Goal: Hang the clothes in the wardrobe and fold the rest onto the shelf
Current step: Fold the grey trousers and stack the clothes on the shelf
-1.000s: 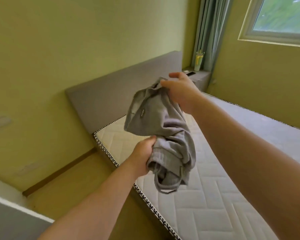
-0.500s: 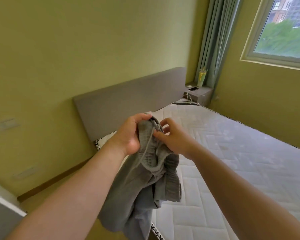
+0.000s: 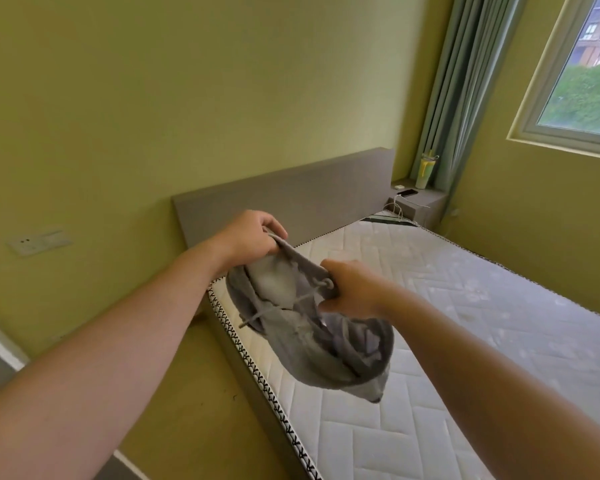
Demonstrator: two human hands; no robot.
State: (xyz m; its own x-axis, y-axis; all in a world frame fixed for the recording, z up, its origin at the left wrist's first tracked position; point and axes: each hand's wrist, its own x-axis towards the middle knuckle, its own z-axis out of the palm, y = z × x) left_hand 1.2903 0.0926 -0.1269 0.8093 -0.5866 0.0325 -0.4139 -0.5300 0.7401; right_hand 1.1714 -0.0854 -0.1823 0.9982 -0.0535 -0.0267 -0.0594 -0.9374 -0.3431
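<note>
You hold a grey drawstring garment (image 3: 347, 355) in the air over the near edge of the bare mattress (image 3: 465, 306). Your left hand (image 3: 248, 239) has its fingers curled round one end of the waistband. Your right hand (image 3: 354, 289) pinches the band between thumb and fingers just beside an eyelet. The drawstring (image 3: 274, 308) dangles between them, and the cloth sags below your right wrist. Behind are a grey headboard (image 3: 309, 192) and a phone (image 3: 408, 192) on the bedside ledge.

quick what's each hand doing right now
Left hand: grips the grey drawstring garment at its waistband.
Right hand: grips the same garment's waistband, by the eyelet.
</note>
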